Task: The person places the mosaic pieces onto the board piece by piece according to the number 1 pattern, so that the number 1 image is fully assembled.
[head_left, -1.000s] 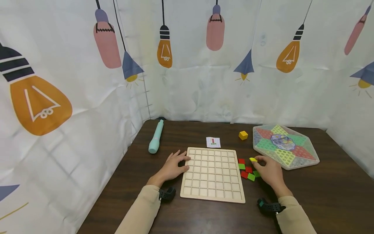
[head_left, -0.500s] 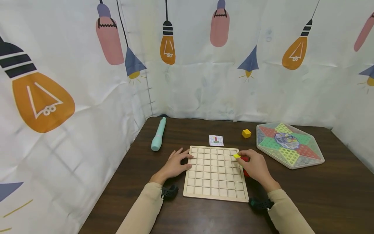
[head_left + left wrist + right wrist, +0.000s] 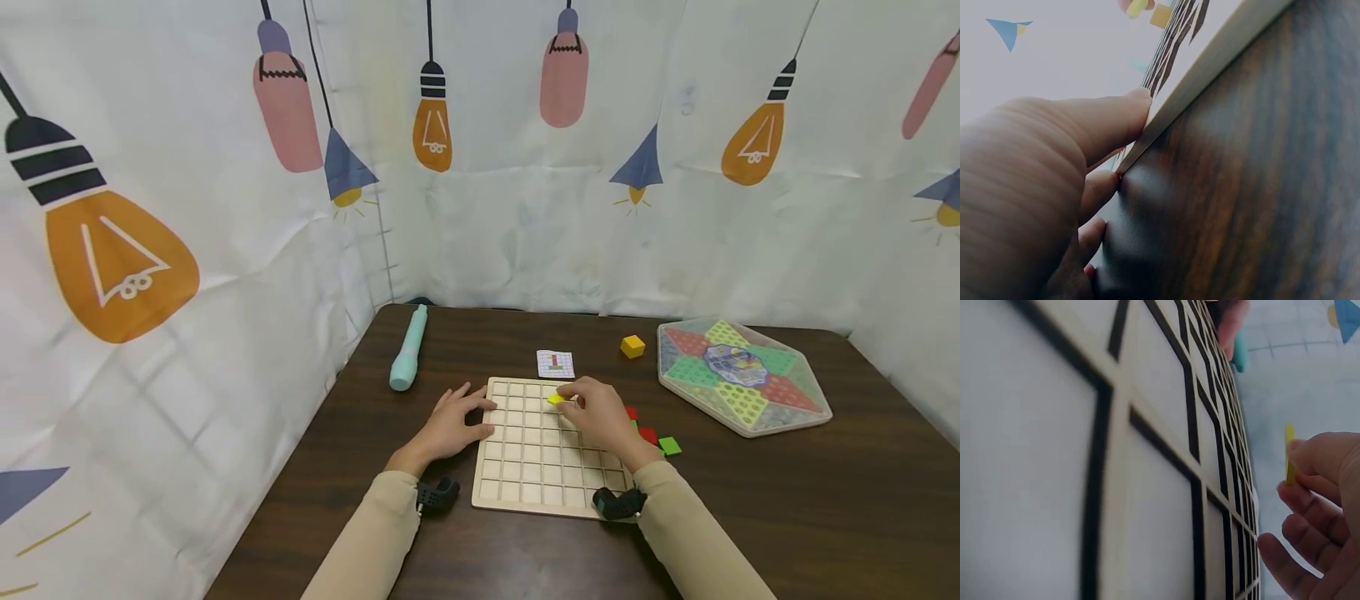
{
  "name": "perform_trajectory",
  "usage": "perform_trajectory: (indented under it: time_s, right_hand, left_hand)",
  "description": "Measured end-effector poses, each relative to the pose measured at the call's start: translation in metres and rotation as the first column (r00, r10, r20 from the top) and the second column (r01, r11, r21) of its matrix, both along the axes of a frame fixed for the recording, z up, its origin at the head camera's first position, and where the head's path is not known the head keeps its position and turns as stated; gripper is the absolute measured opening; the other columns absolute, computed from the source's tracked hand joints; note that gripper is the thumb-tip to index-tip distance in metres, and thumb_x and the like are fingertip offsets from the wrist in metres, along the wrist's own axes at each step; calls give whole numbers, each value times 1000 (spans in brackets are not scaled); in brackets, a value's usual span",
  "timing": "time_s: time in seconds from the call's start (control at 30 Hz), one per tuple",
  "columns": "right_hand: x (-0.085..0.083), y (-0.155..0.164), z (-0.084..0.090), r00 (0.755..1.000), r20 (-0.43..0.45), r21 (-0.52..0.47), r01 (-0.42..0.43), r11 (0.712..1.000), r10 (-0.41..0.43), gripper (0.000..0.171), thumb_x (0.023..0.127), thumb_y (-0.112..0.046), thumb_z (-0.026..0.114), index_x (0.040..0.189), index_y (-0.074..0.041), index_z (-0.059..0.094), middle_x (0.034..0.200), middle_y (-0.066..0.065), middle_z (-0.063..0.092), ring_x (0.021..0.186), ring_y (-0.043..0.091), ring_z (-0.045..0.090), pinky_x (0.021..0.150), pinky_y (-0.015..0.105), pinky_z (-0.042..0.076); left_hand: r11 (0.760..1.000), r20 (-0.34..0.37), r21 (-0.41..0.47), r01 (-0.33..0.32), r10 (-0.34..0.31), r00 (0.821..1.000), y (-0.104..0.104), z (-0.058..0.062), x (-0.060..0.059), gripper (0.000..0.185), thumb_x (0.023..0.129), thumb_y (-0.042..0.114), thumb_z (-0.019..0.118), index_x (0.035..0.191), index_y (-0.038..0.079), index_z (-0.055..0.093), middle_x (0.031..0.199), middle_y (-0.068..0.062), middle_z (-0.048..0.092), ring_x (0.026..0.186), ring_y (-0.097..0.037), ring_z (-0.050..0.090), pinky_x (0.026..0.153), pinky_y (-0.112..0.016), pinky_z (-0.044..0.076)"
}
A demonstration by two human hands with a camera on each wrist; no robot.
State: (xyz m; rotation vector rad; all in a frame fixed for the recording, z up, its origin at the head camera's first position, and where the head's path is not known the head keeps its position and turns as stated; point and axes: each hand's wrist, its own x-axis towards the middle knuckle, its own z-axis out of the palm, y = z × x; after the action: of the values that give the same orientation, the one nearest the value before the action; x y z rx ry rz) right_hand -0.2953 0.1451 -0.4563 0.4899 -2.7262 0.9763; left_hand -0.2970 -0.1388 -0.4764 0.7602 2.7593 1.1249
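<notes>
A wooden grid board [image 3: 517, 479] lies flat on the dark table. My left hand [image 3: 450, 423] rests at the board's left edge; in the left wrist view its thumb [image 3: 1110, 122] and a fingertip touch the rim. Above the upper part of the grid, my right hand [image 3: 606, 419] pinches a thin yellow square tile [image 3: 556, 398] between thumb and fingers. The right wrist view shows that yellow tile [image 3: 1290, 450] edge-on, held clear of the board. To the right of the board lie red tiles [image 3: 647, 435] and green tiles [image 3: 670, 446], partly hidden by the right hand and forearm.
Behind the board lies a small card [image 3: 555, 364] printed with a coloured grid pattern. A yellow cube [image 3: 632, 347] sits at the back. A hexagonal game box [image 3: 742, 379] is at the right, and a turquoise bottle-shaped object [image 3: 406, 354] at the left.
My right hand has carried the yellow tile left from the loose tiles, across the board's right edge, to above its upper middle. The left hand has stayed at the board's left edge.
</notes>
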Motion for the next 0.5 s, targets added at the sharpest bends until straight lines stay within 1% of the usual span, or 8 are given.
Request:
perform_trajectory:
  time_s: [0.07,0.2,0.33,0.5]
  right_hand:
    - [-3,-4,-1,1000,-2,3,-21,1000,21,25,87,-16,74,110,-6,75,90,1,62,65,14,43,55,26,33]
    - [-8,-13,-4,999,26,8,-40,999,40,25,89,-17,72,112,-8,74,90,-1,61,65,13,44,55,27,34]
    - [-12,-21,-6,997,53,4,-49,999,49,25,89,-17,72,112,-8,74,96,1,64,70,13,48,60,28,41]
    - [-15,-29,-11,997,56,40,-56,998,54,26,88,-15,73,113,-9,74,103,1,65,74,13,51,65,29,44]
  left_hand:
    - [1000,4,1,-1,1,1000,1,0,0,38,94,24,67,129,10,63,155,-13,36,148,-37,16,119,-57,1]
    - [1000,2,-9,-10,10,1000,3,0,-2,37,94,25,67,129,12,63,155,-11,36,148,-36,16,119,-56,1]
    - [999,2,-30,-19,20,1000,2,0,-2,37,93,25,68,129,14,63,155,-10,36,148,-34,16,119,-56,2]
    - [999,7,-46,-26,26,1000,2,0,-1,37,93,26,68,129,15,63,155,-9,36,148,-33,16,119,-55,2]
